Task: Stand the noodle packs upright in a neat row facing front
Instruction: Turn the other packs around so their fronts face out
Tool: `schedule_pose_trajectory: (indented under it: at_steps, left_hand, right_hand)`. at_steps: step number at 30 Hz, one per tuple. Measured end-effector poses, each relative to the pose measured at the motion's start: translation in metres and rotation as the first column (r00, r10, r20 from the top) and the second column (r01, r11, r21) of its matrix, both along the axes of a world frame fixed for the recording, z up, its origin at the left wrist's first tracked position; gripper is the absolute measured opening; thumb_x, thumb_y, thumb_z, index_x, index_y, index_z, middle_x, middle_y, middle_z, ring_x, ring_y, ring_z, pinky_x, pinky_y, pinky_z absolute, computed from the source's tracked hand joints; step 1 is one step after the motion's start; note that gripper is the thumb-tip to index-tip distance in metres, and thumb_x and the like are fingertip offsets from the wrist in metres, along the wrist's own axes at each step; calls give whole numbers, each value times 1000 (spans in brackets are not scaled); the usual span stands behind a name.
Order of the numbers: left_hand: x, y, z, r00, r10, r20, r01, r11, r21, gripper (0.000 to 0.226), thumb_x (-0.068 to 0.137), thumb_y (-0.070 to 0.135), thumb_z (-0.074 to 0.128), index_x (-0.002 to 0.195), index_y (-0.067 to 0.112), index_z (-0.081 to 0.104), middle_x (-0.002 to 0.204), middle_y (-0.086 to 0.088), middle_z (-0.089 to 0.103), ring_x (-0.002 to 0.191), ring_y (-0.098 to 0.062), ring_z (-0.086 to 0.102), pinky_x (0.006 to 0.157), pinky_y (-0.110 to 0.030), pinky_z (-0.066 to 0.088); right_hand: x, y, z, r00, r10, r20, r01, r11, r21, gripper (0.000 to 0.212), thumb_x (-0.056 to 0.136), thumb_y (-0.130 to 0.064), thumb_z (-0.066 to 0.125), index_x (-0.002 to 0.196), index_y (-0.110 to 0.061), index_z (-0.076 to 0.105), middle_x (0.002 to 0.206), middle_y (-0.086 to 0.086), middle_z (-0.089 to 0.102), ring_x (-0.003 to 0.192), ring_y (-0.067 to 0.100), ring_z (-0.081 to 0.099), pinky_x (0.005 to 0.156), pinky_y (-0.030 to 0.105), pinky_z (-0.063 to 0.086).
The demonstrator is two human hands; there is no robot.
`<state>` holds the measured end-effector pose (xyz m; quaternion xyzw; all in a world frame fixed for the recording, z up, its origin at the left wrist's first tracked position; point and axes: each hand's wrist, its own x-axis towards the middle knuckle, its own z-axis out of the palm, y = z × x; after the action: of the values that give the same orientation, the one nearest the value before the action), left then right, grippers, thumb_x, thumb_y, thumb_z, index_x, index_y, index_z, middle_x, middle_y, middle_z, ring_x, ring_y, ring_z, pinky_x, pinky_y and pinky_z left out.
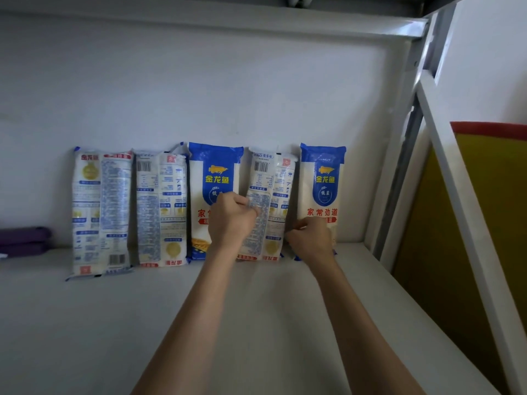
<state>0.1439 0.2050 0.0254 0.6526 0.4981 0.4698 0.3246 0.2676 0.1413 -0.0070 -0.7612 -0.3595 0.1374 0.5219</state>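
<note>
Several noodle packs lean upright against the white back wall of the shelf. The far-left pack (99, 212) shows its printed back. Beside it, the second pack (161, 209) shows its back upside down. The third pack (209, 178) and the far-right pack (323, 183) show their blue fronts. Between those two stands another back-facing pack (271, 195), upside down, barcode at the top. My left hand (231, 220) grips that pack's left edge. Its lower right edge is pinched by my right hand (310, 238).
A purple folded object (22, 240) lies on the shelf at the far left. The white shelf board (114, 323) stretches toward me. A white metal upright (462, 195) and a yellow panel with a red edge (496, 223) stand on the right.
</note>
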Motion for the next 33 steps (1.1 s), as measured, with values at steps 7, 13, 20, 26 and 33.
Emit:
schedule_pose_trajectory:
  at_steps: [7,13,20,26,33]
  left_hand:
    - [16,-11,-6,1000,1,-12,0,996,89,44,78,29,79,114,11,61,111,-2,71,100,-20,67,68,-23,42]
    - [13,-3,-12,993,-107,-56,109,993,36,38,81,41,74,109,16,68,108,0,72,95,-18,67,66,-27,47]
    - [4,8,-13,984,-177,-14,177,984,-26,18,85,26,73,98,15,66,104,-2,72,93,-20,67,86,-43,55]
    - [-2,12,-5,972,-225,68,232,964,-127,20,82,14,76,93,15,60,102,-3,69,95,-20,64,84,-39,53]
    - [-16,12,-1,895,-417,157,440,883,-163,57,67,5,85,120,13,65,114,0,71,107,-17,64,94,-36,50]
  right_hand:
    - [-24,9,-12,991,133,22,-133,991,14,30,83,-4,63,114,-3,64,112,12,69,100,28,67,74,31,57]
    - [-17,6,-13,997,73,-24,-72,997,42,31,84,4,61,115,-3,62,118,12,66,109,30,64,82,35,55]
    - [-13,9,-15,986,116,-120,-107,991,75,29,80,4,66,106,-7,60,111,9,67,103,27,66,84,47,58]
    - [-15,6,-15,983,183,5,-182,975,129,44,78,7,69,117,-11,57,118,7,67,110,24,64,86,39,57]
    - [-5,-1,-3,941,338,-19,-334,936,108,60,69,16,73,122,-7,55,121,9,66,112,26,63,86,41,58]
